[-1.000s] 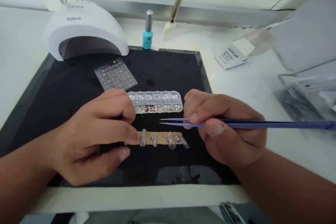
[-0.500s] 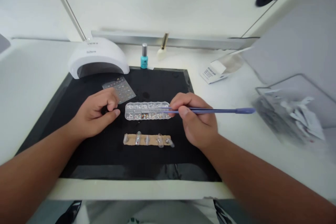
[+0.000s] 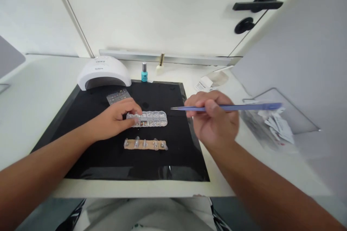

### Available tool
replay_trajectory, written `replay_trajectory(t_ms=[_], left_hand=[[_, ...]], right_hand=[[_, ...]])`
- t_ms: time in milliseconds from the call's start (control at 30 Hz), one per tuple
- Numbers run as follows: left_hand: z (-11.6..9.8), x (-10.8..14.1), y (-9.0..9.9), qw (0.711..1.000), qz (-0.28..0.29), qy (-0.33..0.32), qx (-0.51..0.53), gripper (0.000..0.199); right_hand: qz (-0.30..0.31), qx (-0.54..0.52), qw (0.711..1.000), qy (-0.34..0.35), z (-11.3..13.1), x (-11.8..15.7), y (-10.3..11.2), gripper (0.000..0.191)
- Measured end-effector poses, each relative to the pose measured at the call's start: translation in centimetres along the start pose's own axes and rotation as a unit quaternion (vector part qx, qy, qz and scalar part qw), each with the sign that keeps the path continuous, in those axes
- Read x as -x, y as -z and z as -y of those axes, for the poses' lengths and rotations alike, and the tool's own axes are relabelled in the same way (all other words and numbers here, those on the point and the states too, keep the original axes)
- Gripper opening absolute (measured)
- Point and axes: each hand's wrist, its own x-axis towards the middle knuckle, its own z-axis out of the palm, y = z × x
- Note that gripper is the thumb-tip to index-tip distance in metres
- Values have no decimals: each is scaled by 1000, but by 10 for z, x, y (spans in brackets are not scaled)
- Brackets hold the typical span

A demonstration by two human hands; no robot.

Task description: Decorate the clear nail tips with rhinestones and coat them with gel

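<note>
Tweezers are held in the right hand, its grip closed around them, tips nearly together and apart from the clear case. The left hand has a narrow grip, seemingly pinching the case's left end on the black mat. This looks like a steadying step. Nearer the wearer, a tan strip carries clear nail tips. Handling the case's tiny pieces would call for steady support and light, precise tweezer pressure.
</note>
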Motion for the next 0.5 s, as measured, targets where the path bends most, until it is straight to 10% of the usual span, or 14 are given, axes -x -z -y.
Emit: replay_trajectory(t_ms=[200, 500], left_hand=[[18, -36, -9, 990, 140, -25, 16, 13], [32, -41, -6, 980, 186, -53, 56, 19]], right_hand=[[71, -31, 995, 60, 9, -26, 7, 19], [161, -81, 978, -107, -45, 11, 10, 21]])
